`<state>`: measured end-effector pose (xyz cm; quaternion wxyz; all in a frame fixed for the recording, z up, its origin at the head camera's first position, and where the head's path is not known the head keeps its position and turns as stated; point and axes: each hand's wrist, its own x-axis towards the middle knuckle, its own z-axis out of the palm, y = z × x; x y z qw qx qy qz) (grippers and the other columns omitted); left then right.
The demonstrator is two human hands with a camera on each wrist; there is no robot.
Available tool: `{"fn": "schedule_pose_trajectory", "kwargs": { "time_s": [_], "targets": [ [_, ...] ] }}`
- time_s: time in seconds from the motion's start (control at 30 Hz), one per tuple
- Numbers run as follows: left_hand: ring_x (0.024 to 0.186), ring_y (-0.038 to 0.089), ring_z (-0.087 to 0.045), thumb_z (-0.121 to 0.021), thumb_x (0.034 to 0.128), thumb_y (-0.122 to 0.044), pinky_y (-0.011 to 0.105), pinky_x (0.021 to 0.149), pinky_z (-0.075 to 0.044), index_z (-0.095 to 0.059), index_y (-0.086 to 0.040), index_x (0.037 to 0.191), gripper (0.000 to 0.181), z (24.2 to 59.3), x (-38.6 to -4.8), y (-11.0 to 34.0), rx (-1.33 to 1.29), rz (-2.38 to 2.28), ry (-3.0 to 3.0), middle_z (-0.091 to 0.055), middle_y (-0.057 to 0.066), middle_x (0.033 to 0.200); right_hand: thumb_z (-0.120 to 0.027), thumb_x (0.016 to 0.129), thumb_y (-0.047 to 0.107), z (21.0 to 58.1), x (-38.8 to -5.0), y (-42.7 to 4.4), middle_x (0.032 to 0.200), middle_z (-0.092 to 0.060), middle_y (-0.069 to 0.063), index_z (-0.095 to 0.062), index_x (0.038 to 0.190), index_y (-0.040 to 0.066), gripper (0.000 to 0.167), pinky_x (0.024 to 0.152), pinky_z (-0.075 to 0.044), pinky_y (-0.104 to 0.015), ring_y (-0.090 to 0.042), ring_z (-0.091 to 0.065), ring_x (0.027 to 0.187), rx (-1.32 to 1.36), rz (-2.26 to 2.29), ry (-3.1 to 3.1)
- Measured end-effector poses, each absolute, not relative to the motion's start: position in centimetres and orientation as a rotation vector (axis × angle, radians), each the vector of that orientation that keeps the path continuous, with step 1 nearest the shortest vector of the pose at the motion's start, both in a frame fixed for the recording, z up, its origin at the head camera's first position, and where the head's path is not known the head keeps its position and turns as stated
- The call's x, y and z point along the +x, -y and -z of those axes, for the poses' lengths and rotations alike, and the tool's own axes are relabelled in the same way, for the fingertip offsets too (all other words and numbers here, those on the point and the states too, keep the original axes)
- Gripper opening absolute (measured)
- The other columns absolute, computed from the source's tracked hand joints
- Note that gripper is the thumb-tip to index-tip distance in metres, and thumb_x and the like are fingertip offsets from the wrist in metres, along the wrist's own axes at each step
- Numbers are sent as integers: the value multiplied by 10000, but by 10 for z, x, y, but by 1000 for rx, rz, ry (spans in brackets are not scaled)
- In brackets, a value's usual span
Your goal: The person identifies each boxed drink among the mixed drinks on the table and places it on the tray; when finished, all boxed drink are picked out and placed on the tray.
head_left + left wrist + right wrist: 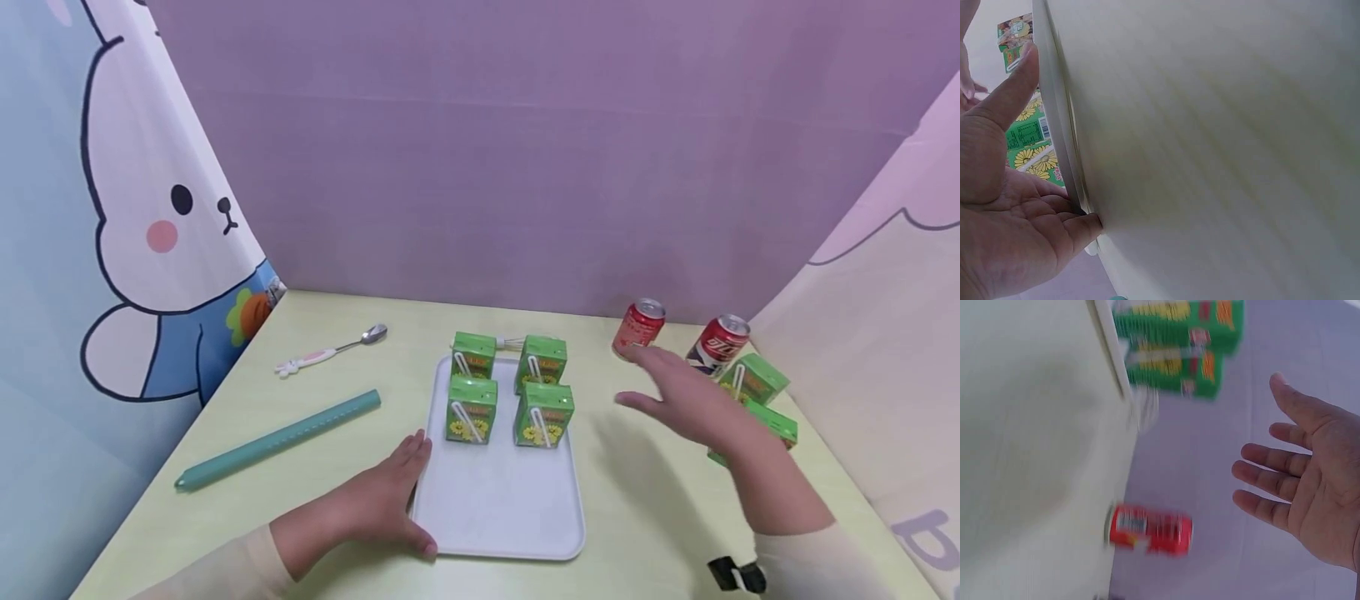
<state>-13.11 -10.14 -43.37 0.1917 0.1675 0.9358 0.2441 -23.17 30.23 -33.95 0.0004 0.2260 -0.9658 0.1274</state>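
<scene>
My left hand (386, 500) rests against the left edge of a white tray (495, 508), the thumb by its front corner. In the left wrist view the fingers of this hand (1029, 231) touch the tray's rim (1063, 119). Several green juice boxes (471, 410) with straws on their fronts stand in two columns toward the tray's far end. My right hand (690, 400) is in the air right of the tray, thumb and fingers spread, with nothing in it. The right wrist view shows its palm (1329, 487) apart from the red can (1150, 530).
A red can (639, 327) and another soda can (717, 343) stand at the back right. More juice boxes (756, 379) sit beyond my right wrist. On the left lie a spoon (330, 353) and a teal stick (279, 442). A whisk (512, 342) shows behind the tray.
</scene>
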Motion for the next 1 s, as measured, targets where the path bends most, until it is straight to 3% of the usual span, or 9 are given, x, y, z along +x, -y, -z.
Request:
{"fn": "schedule_pose_trajectory", "kwargs": {
  "time_s": [0.33, 0.6, 0.7, 0.83, 1.0],
  "targets": [
    [1512, 363, -104, -820, 559, -689, 535, 1182, -238, -168, 15, 1552, 1381, 434, -130, 104, 473, -695, -2637, -85, 198, 1638, -618, 902, 563, 350, -227, -382, 1446, -419, -312, -364, 1464, -36, 859, 1020, -330, -692, -528, -389, 1296, 457, -375, 3091],
    [1514, 354, -103, -807, 560, -708, 532, 1180, -246, -165, 8, 1555, 1383, 436, -133, 104, 483, -676, -2640, -88, 191, 1640, -590, 862, 664, 367, -223, -425, 1449, -332, -394, -294, 1492, -50, 998, 946, -312, -772, -622, -310, 1265, 288, -285, 3198],
    [1513, 358, -106, -816, 560, -697, 537, 1179, -246, -168, 10, 1554, 1381, 436, -133, 104, 480, -686, -2639, -90, 192, 1640, -574, 857, 685, 372, -224, -437, 1387, -396, -415, -248, 1511, -42, 1030, 862, -371, -770, -642, -365, 1210, 255, -257, 3217],
    [1512, 361, -106, -816, 559, -693, 535, 1180, -244, -166, 13, 1553, 1382, 436, -132, 104, 483, -685, -2641, -89, 197, 1638, -638, 877, 578, 383, -225, -450, 1173, -544, -403, -336, 1429, -89, 917, 765, -458, -690, -624, -493, 1079, 259, -260, 3212],
    [1511, 364, -108, -816, 554, -692, 534, 1180, -244, -168, 16, 1552, 1385, 437, -132, 103, 491, -686, -2640, -90, 201, 1637, -692, 870, 492, 394, -225, -456, 1134, -526, -419, -345, 1376, -144, 884, 766, -464, -676, -627, -504, 1043, 253, -290, 3194]
  ]
}}
